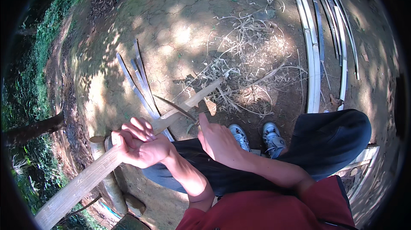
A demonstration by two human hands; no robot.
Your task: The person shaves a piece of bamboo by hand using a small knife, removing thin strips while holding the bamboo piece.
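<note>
A long, pale bamboo slat (79, 184) runs slantwise from the lower left up to the middle of the view. My left hand (143, 145) is closed round it, palm turned up and fingers curled over. Farther along, a thin, dark, slightly curved knife blade (174, 107) lies across the slat, seemingly touching its upper face. My right hand (220, 144) grips this knife at the blade's right end, the index finger stretched forward. The handle is mostly hidden by that hand. Beyond the blade, the slat's far end reaches over the curly shavings (222, 69).
Several split strips (139, 80) lie on the ground ahead to the left. More long slats (314, 59) stretch along the right side. A cut log (112, 187) stands beside my left leg. My shoes (270, 133) rest just short of the shavings. Green plants (47, 50) line the left edge.
</note>
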